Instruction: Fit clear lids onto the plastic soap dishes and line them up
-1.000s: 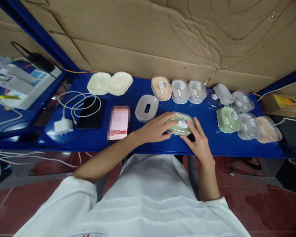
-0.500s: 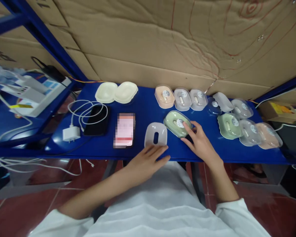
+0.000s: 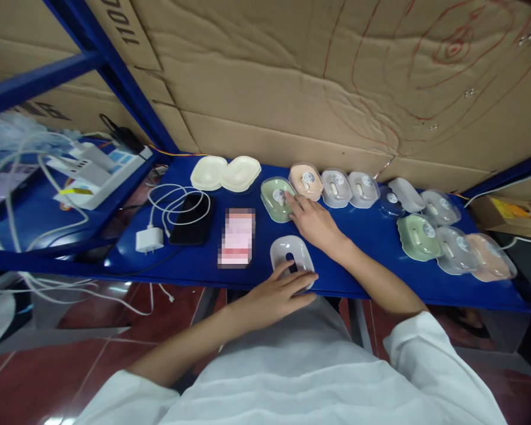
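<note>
My right hand (image 3: 314, 221) reaches across to a green soap box (image 3: 275, 200) with a clear lid and a round label, its fingers gripping the box's right side. Below it, at the table's front edge, lies a loose pale grey soap dish (image 3: 292, 247) with a dark slot in the middle. My left hand (image 3: 277, 298) is open over that dish, fingers apart and resting on its front part, which they partly hide.
Peach (image 3: 306, 180) and grey (image 3: 336, 188) lidded boxes line the back. More lidded boxes (image 3: 419, 237) stand at right. Two joined cream shells (image 3: 209, 174), a phone (image 3: 238, 239), a black device (image 3: 190, 218) and a white charger (image 3: 149, 239) are at left. Cardboard (image 3: 256, 88) walls the back.
My right hand has carried the green soap box leftward and back, in front of the peach box's left side. My left hand has reached further over the grey dish.
</note>
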Available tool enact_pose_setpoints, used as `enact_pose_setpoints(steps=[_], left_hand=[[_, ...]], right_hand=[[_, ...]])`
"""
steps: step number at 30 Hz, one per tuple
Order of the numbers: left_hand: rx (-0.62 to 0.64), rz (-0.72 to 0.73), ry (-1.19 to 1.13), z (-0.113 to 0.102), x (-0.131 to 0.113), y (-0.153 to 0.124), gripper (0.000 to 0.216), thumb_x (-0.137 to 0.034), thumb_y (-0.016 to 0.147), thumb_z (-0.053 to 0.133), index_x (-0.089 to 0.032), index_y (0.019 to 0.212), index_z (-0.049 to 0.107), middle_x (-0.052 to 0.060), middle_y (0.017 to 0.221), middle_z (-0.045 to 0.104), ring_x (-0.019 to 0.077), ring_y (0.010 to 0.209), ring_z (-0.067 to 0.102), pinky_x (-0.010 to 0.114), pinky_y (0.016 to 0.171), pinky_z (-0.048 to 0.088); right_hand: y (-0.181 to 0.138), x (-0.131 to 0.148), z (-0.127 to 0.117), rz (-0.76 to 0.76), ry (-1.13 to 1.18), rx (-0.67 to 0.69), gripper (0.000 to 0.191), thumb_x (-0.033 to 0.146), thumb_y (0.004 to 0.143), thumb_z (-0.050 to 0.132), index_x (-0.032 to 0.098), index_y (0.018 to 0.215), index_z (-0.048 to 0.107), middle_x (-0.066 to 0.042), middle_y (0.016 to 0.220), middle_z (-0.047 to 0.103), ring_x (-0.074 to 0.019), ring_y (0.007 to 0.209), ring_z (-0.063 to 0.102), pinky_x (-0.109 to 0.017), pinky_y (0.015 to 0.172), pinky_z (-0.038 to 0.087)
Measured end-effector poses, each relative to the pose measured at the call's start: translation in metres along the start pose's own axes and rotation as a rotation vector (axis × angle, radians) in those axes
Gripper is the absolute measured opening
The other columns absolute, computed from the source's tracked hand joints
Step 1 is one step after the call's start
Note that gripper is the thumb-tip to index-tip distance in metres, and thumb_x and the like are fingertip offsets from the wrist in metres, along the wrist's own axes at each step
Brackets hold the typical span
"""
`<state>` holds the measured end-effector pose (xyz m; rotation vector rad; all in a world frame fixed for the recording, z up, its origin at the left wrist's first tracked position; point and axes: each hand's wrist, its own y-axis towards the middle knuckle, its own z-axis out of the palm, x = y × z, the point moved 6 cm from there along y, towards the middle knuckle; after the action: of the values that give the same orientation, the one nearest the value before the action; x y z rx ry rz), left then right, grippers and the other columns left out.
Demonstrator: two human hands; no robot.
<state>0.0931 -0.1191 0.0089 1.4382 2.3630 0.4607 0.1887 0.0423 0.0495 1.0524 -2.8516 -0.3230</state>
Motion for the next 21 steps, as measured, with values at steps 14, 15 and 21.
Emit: enact_pose_setpoints(steps=[14,15,21], left_hand=[[0.156,-0.945,0.373,-0.068,0.241,0.009,0.046,-0.036,0.103,0.060,-0.009,0.140,0.064,0.027,0.143,0.064,0.0448,0.132,0.062,0.057,0.106,0.051],[0.204,-0.970,0.379,-0.064,0.247,0.011,0.042,-0.035,0.104,0.058,-0.009,0.136,0.066,0.027,0.142,0.065,0.0445,0.131,0.063,0.055,0.104,0.052],[0.161,-1.030,0.358,-0.081,0.241,0.006,0.029,-0.030,0.104,0.054,-0.015,0.119,0.073,0.021,0.129,0.072,0.0402,0.122,0.068,0.049,0.095,0.057]], right_hand=[[-0.132,0.055,0.010,-0.004,0.119,-0.091,0.081,0.072,0.103,0.059,0.014,0.159,0.055,-0.018,0.130,0.075,-0.0324,0.130,0.066,-0.060,0.129,0.032],[-0.139,0.051,0.012,0.026,0.101,-0.107,0.082,0.073,0.101,0.060,0.014,0.159,0.055,-0.017,0.126,0.075,-0.0329,0.128,0.066,-0.060,0.130,0.032],[-0.182,0.014,0.010,0.163,0.122,-0.245,0.042,0.037,0.109,0.064,0.021,0.148,0.063,-0.012,0.127,0.076,-0.0285,0.134,0.066,-0.057,0.132,0.032]])
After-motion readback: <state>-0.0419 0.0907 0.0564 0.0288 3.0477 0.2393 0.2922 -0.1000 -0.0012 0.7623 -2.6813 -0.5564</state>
